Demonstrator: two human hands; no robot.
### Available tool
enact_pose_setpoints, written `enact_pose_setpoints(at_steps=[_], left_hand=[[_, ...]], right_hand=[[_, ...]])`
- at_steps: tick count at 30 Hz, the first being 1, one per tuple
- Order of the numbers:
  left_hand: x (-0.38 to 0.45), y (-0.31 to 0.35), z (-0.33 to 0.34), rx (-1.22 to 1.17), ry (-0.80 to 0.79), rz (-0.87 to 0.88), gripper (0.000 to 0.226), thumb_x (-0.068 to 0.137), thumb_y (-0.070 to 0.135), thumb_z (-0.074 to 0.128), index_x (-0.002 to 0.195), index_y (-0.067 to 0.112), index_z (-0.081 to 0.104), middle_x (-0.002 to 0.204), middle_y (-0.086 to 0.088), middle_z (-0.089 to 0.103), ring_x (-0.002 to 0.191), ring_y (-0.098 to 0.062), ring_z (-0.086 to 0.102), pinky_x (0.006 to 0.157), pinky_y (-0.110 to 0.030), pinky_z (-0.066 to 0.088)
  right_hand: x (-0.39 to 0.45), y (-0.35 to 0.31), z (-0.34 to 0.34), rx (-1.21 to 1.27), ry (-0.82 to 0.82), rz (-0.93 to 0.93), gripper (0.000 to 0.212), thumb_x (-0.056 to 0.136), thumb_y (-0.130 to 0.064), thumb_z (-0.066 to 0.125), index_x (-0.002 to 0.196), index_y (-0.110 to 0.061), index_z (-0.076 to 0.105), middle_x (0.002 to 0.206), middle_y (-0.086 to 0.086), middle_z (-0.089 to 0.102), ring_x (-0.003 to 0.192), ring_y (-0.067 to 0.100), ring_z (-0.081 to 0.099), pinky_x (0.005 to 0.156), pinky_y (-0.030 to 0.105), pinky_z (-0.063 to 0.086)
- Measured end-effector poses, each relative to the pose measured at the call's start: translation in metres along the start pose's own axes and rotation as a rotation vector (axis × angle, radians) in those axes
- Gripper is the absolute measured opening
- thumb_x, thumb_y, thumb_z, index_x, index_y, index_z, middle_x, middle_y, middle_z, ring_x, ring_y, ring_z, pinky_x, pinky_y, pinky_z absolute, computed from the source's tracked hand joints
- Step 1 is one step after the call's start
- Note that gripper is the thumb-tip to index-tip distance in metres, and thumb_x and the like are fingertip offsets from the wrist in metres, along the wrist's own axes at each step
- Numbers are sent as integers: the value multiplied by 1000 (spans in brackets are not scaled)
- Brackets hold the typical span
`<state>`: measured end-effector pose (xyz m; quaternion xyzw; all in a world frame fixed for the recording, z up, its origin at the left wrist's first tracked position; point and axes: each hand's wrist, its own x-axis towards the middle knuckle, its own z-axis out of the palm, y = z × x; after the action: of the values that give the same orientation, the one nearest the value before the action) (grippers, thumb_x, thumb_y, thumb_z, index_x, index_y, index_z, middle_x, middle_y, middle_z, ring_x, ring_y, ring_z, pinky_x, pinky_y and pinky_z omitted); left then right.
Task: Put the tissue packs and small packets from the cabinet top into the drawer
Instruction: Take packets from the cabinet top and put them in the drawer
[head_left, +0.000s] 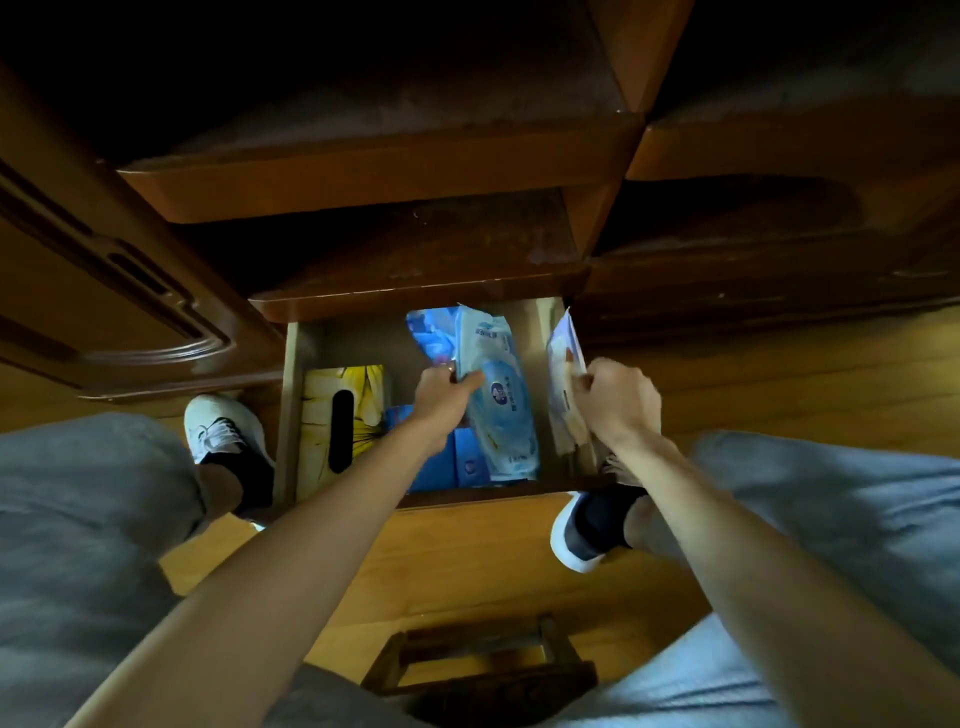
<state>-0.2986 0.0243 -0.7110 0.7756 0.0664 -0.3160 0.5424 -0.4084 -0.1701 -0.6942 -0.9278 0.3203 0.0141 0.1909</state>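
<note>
Wooden drawer (291, 415) (open): yellow tissue box (340, 415); left hand (441, 395) grips blue wipes pack (501, 405); right hand (618, 400) pinches pale packet (563, 364).

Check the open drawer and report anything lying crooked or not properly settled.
Two things. The pale blue wipes pack, held by the left hand, lies slanted on the blue packs instead of flat. The white packet in the right hand stands on edge against the drawer wall. The yellow tissue box sits square.
</note>
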Motion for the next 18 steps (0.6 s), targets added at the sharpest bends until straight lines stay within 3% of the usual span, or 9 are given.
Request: enact_pose_setpoints(at_steps=[2, 4, 7, 10, 13, 16, 18], left_hand=[[8, 8, 26, 115, -13, 19, 18, 97, 19, 65, 114, 14, 65, 108, -9, 73, 84, -19, 71, 56, -31, 62], [13, 10, 51, 282, -44, 51, 19, 96, 16, 64, 113, 8, 66, 106, -12, 72, 85, -24, 72, 65, -39, 65], [15, 5, 76, 445, -104, 53, 18, 97, 17, 65, 112, 7, 63, 103, -14, 71, 79, -25, 73, 68, -41, 65], [16, -1, 82, 415, -107, 30, 30, 97, 18, 66, 124, 7, 59, 109, -13, 68, 85, -27, 72, 67, -40, 65], [16, -8, 71, 391, -91, 31, 24, 96, 19, 65, 116, 5, 64, 108, -16, 72, 90, -30, 73, 77, -48, 63], [15, -21, 55, 380, -110, -31, 15, 97, 18, 63, 103, 8, 71, 93, -12, 76, 76, -22, 76, 74, -40, 65], [10, -27, 51, 368, -190, -71, 10, 99, 21, 63, 96, 16, 70, 78, -5, 75, 64, -14, 75, 63, -29, 64]], right_hand=[[-5, 11, -8, 18, 24, 9, 25, 101, -41, 50, 82, -25, 58, 64, -11, 58, 53, 8, 54, 42, 24, 36], [-12, 18, -7, 22, -17, 6, 23, 102, -41, 49, 91, -24, 60, 66, -12, 59, 53, 4, 55, 41, 24, 38], [-18, 15, 5, -25, -154, -45, 28, 105, -41, 43, 101, -19, 61, 77, -3, 67, 63, 16, 64, 53, 31, 51], [-18, 2, 21, -109, -238, -170, 27, 105, -34, 46, 99, -14, 63, 88, 7, 73, 69, 26, 67, 51, 28, 42], [-19, -11, 38, -199, -291, -189, 17, 101, -21, 56, 105, -9, 67, 100, 14, 75, 88, 34, 73, 60, 32, 44], [-20, -21, 55, -194, -374, -47, 21, 100, -19, 60, 117, -7, 59, 114, 15, 71, 104, 34, 70, 70, 37, 50], [-18, -25, 63, -153, -428, 40, 32, 100, -26, 61, 122, -6, 51, 119, 16, 68, 111, 36, 67, 74, 39, 48]])
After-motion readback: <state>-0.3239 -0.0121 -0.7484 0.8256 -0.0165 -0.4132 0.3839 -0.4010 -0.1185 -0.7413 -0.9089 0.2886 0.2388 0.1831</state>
